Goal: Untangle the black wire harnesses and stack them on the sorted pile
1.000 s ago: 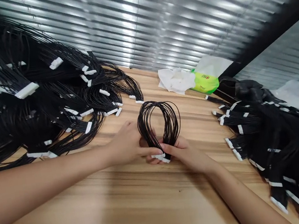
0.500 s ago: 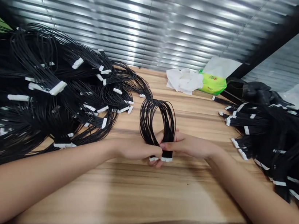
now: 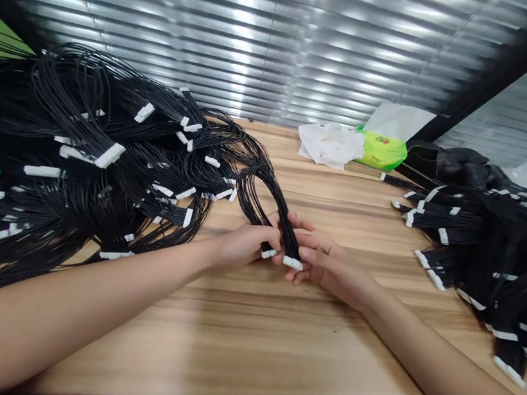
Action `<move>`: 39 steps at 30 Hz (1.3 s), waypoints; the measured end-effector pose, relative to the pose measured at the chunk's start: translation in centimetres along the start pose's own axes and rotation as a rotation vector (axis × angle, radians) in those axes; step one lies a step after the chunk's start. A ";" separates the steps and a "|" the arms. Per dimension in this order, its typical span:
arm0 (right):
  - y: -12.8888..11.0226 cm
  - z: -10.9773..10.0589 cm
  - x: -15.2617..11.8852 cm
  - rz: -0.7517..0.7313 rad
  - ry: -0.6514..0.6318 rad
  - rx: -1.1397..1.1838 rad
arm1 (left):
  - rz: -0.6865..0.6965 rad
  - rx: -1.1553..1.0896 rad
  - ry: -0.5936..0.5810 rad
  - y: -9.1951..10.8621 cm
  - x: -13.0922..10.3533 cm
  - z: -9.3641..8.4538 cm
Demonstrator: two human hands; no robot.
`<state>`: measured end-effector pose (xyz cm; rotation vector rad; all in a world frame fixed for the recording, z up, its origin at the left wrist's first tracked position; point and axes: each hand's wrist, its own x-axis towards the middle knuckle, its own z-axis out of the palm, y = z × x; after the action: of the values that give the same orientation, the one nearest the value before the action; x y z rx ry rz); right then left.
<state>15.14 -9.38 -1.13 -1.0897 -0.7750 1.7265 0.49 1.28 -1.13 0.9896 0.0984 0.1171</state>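
A black wire harness [image 3: 287, 223] with white connectors at its two ends is bent into an upright loop above the table. My left hand [image 3: 249, 243] is closed round its left leg, near one white connector [image 3: 269, 253]. On the other side, my right hand [image 3: 325, 259] has its fingers behind the right leg and its thumb beside the second connector [image 3: 292, 262]. That grip looks loose, with the fingers somewhat apart. The loop's top leans left, close to the large pile of harnesses.
A big heap of black harnesses [image 3: 104, 134] covers the left side of the wooden table [image 3: 244, 349]. Another pile [image 3: 504, 256] lies on the right. White tissue [image 3: 331, 143] and a green packet [image 3: 381, 149] sit at the back, before a corrugated metal wall [image 3: 273, 47].
The loop has tilted left and become narrower, and its right leg now slants. My right hand's grip has loosened and shifted round that leg. The view has moved slightly.
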 end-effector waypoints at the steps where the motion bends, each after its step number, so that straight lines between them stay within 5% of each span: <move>1: 0.3 0.1 -0.1 -0.045 0.022 -0.032 | -0.006 -0.014 0.026 0.0 0.0 0.0; 5: 1.3 0.6 -0.5 -0.147 0.086 -0.122 | -0.068 -0.022 0.070 -0.1 -0.2 -0.2; 11: 1.4 0.2 -0.7 -0.274 0.259 -0.226 | -0.089 -0.016 -0.022 -0.7 -0.2 -0.4; 20: 0.1 -0.3 -0.6 -0.175 0.198 -0.371 | -0.041 0.168 -0.050 -0.7 -0.1 -0.2; 26: -0.2 -0.7 -0.4 -0.155 0.138 -0.329 | -0.056 0.039 -0.043 -0.6 -0.1 -0.1; 35: 0.4 0.0 -0.7 -0.183 0.261 -0.369 | -0.060 0.167 0.041 -0.9 -0.2 0.2; 39: 0.6 0.3 -0.8 -0.156 0.299 -0.308 | 0.015 0.061 -0.021 -1.3 0.0 0.5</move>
<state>14.76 -10.36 -1.23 -1.4165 -0.9261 1.3015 0.59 0.13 -1.95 1.0528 0.0754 0.1178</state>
